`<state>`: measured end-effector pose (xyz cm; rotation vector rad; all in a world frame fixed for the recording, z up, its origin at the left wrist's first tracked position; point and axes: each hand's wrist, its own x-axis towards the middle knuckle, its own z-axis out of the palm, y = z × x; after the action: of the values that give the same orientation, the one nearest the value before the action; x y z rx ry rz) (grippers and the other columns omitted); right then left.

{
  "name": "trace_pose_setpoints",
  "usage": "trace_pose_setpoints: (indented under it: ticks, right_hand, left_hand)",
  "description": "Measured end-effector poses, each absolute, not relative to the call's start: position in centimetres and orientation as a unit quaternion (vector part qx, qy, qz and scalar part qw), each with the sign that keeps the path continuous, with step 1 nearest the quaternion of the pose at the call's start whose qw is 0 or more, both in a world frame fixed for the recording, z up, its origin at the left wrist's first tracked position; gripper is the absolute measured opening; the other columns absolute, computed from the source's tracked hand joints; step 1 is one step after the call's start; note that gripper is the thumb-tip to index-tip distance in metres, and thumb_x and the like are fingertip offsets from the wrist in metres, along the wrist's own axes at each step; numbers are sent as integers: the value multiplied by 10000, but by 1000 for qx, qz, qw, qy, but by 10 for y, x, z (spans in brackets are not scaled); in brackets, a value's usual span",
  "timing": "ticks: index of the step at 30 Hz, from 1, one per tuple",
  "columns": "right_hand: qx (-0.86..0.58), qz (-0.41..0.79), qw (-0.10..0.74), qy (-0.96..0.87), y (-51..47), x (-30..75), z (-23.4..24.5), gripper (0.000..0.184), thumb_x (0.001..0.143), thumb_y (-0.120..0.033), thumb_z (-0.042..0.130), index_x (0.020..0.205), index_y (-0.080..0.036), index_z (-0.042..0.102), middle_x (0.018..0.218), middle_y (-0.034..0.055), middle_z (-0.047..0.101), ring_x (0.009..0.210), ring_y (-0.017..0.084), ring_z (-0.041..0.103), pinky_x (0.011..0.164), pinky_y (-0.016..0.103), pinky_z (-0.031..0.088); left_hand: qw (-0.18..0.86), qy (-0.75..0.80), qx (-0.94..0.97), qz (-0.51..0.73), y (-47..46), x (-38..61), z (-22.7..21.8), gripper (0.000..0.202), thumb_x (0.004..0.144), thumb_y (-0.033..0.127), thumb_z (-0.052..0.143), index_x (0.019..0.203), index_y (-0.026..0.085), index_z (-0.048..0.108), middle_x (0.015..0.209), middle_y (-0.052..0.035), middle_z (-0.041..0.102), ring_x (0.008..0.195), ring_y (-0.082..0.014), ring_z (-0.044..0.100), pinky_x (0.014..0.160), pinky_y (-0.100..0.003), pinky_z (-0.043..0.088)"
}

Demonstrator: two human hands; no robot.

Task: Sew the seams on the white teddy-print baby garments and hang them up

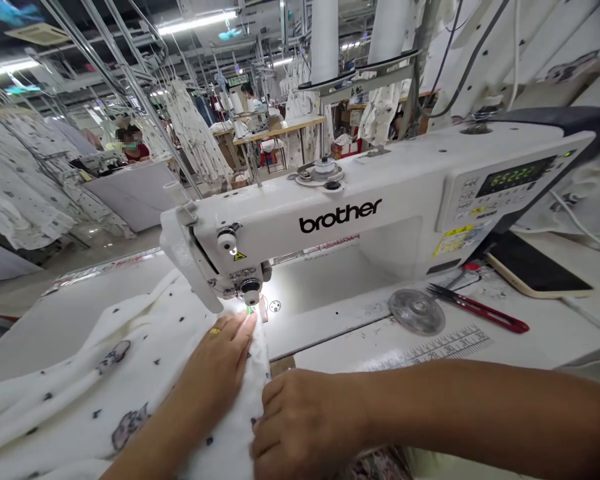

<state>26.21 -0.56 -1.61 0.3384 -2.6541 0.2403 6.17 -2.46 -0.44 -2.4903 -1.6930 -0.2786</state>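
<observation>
A white sewing machine (290, 213) marked "brother" stands before me, its lamp lighting the needle area. White fabric (145, 367) with dark spots and animal figures spreads across the left side and runs up to the presser foot (251, 309). My left hand (225, 350) lies on this fabric just in front of the foot, fingers stretched out, a yellow ring on one. Lower down, my right hand (297, 413) is closed with curled fingers on the fabric's right edge. What lies under the left palm is hidden.
On the table's right lie a clear round bobbin-like disc (417, 311), red-handled thread snips (480, 307) and a phone (537, 267). A printed ruler scale (445, 347) runs along the front. Thread cones (325, 43) stand above the machine. Another person (133, 143) sits at the back left.
</observation>
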Motion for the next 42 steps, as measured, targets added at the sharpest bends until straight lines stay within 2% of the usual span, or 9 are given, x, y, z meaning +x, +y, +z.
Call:
trace_pose_setpoints:
  ticks: [4, 12, 15, 18, 23, 26, 30, 35, 42]
  right_hand:
    - [120, 101, 221, -962, -2, 264, -17, 161, 902, -136, 538, 754, -195, 559, 785, -64, 654, 732, 112, 551, 750, 289, 379]
    - [97, 94, 210, -968, 7, 259, -18, 180, 925, -139, 529, 757, -195, 557, 827, -46, 672, 780, 111, 573, 764, 284, 378]
    - [108, 76, 228, -965, 9, 258, -18, 183, 935, -148, 532, 760, -193, 564, 865, -32, 674, 812, 125, 575, 775, 295, 376]
    - [130, 35, 251, -959, 8, 257, -16, 203, 922, -145, 541, 727, -189, 572, 802, -13, 654, 813, 154, 573, 773, 309, 382]
    - [160, -42, 292, -942, 2, 256, -14, 204, 878, -121, 515, 691, -172, 579, 739, 37, 623, 699, 173, 552, 729, 331, 386]
    - [148, -59, 290, -944, -2, 257, -14, 219, 867, -117, 496, 665, -175, 555, 706, 34, 604, 604, 155, 493, 673, 331, 366]
    - [107, -10, 267, -958, 1, 259, -14, 229, 849, -115, 558, 638, -193, 515, 635, -25, 559, 577, 146, 457, 644, 321, 336]
    - [113, 17, 258, -959, 6, 259, -11, 231, 855, -102, 572, 648, -192, 522, 634, -38, 558, 591, 145, 473, 650, 312, 328]
    - [107, 26, 235, -966, 6, 261, -13, 222, 911, -141, 546, 695, -191, 542, 693, -30, 597, 656, 143, 514, 695, 321, 344]
  left_hand:
    - [50, -556, -825, -90, -32, 60, -7, 446, 932, 130, 343, 1327, 132, 549, 1343, -143, 576, 1205, -272, 572, 953, -426, 543]
    - [86, -548, -831, -37, -18, 54, -1, 457, 918, 75, 365, 1334, 157, 536, 1354, -140, 574, 1239, -292, 551, 987, -453, 503]
    - [116, -511, -850, -46, -21, 55, 9, 384, 900, 62, 430, 1227, 179, 593, 1224, -122, 637, 1144, -299, 584, 942, -465, 502]
    - [107, -447, -887, -35, -29, 61, 21, 324, 873, 54, 486, 1133, 197, 617, 1034, -82, 662, 962, -256, 614, 856, -409, 517]
    - [83, -440, -892, -60, -30, 66, 22, 295, 853, -3, 440, 952, 194, 635, 856, -49, 642, 803, -211, 604, 792, -366, 520]
    - [48, -468, -872, -136, -24, 69, 13, 269, 896, 36, 420, 935, 199, 630, 894, -49, 659, 815, -197, 615, 753, -340, 524]
    - [4, -510, -849, -138, -22, 74, 8, 199, 936, 116, 448, 980, 211, 618, 908, -41, 658, 840, -209, 608, 739, -355, 526]
    - [52, -545, -820, -167, -33, 66, 10, 218, 952, 207, 474, 1153, 181, 556, 1105, -89, 642, 1016, -248, 600, 868, -414, 519]
    - [87, -513, -848, -106, -41, 56, -6, 381, 973, 187, 396, 1330, 174, 528, 1336, -96, 600, 1230, -251, 555, 1022, -430, 481]
